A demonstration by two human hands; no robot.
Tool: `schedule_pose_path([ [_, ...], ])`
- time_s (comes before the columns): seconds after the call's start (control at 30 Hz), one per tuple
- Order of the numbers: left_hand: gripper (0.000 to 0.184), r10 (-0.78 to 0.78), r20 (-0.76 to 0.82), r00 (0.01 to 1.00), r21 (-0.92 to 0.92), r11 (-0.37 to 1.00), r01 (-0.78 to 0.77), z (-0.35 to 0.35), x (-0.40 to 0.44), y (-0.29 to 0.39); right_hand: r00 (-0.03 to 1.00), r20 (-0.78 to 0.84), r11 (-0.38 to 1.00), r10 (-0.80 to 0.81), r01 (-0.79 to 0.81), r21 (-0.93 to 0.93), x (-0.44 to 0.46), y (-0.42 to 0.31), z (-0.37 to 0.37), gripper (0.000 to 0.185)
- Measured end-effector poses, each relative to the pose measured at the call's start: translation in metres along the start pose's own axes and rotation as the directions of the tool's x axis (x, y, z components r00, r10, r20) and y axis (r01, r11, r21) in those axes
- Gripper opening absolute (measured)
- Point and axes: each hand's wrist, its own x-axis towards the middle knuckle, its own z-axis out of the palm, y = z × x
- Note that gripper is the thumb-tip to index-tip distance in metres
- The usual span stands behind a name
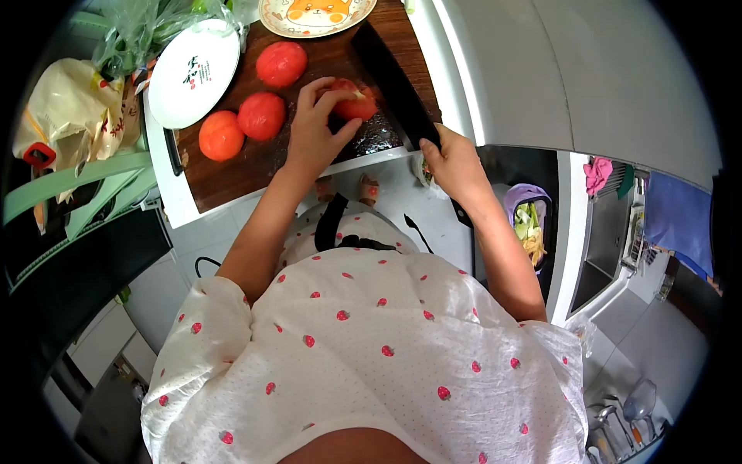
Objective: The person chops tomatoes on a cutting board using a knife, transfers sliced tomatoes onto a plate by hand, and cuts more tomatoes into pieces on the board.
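Observation:
My left hand [315, 127] rests on a peeled tomato [361, 103] near the right side of the dark wooden cutting board [255, 166], fingers curled over its top and thumb at its near side. In my right hand [457, 164] is a wide black kitchen knife [396, 87], gripped by the handle. Its blade stands beside the tomato on the right, pointing away from me; whether it touches the board cannot be made out. To the left of my left hand sit three more peeled tomatoes, one farther back [281, 64], one in the middle [262, 116] and one nearest the left [221, 136].
A white oval plate [174, 97] lies along the board's left edge. Behind the tomatoes is a plate with a cartoon animal [309, 23]. Plastic bags [158, 27] crowd the back left. Below right, a lined bin [529, 220] holds vegetable scraps; a sink [607, 240] is farther right.

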Motion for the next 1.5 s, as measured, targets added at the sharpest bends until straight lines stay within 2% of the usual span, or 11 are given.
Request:
schedule_pose_path([
  [0.17, 0.035, -0.205, -0.04, 0.978, -0.1, 0.975, 0.2, -0.008, -0.023, -0.002, 0.999, 0.039, 0.988, -0.015, 0.021, -0.153, -0.003, -0.002, -0.005, 0.023],
  [0.27, 0.036, -0.182, -0.073, 0.981, -0.092, 0.98, 0.175, -0.005, -0.028, -0.004, 0.999, 0.045, 0.991, -0.023, 0.029, -0.13, -0.004, 0.005, -0.003, 0.023],
  [0.37, 0.038, -0.142, -0.07, 0.987, -0.113, 0.985, 0.134, 0.0, -0.023, -0.011, 0.986, -0.021, 0.953, -0.164, 0.153, -0.26, -0.006, 0.011, -0.003, 0.019],
  [0.47, 0.039, -0.119, -0.09, 0.989, -0.093, 0.99, 0.11, -0.001, -0.018, -0.022, 0.999, 0.027, 0.992, -0.031, 0.035, -0.125, -0.012, 0.008, -0.009, 0.024],
  [0.57, 0.047, -0.119, -0.099, 0.988, -0.133, 0.986, 0.105, -0.003, -0.015, -0.025, 0.998, 0.038, 0.982, -0.041, 0.047, -0.184, -0.017, 0.005, -0.016, 0.025],
  [0.67, 0.059, -0.163, -0.112, 0.98, -0.082, 0.985, 0.155, 0.002, -0.013, -0.008, 0.98, -0.033, 0.961, -0.197, 0.186, -0.204, -0.02, 0.015, -0.011, 0.021],
  [0.77, 0.069, -0.066, -0.111, 0.992, 0.048, 0.996, 0.072, 0.01, -0.004, -0.007, 0.982, -0.053, 0.967, -0.18, 0.167, -0.192, -0.023, 0.014, -0.011, 0.021],
  [0.97, 0.068, -0.061, -0.086, 0.994, 0.028, 0.998, 0.063, 0.011, 0.001, -0.015, 0.999, 0.024, 0.997, -0.042, 0.044, -0.062, -0.041, -0.003, -0.025, 0.017],
  [1.07, 0.065, -0.053, -0.107, 0.993, -0.014, 0.999, 0.052, 0.01, -0.005, -0.014, 0.996, 0.01, 0.991, -0.085, 0.086, -0.099, -0.049, -0.003, -0.028, 0.018],
  [1.37, 0.05, -0.333, -0.087, 0.939, -0.256, 0.918, 0.302, 0.007, -0.014, -0.01, 0.986, 0.067, 0.963, -0.151, 0.162, -0.215, -0.062, 0.001, -0.032, 0.018],
  [1.5, 0.041, -0.376, -0.145, 0.915, -0.208, 0.916, 0.343, 0.012, -0.013, -0.016, 0.983, 0.068, 0.946, -0.171, 0.183, -0.267, -0.066, 0.002, -0.033, 0.018],
])
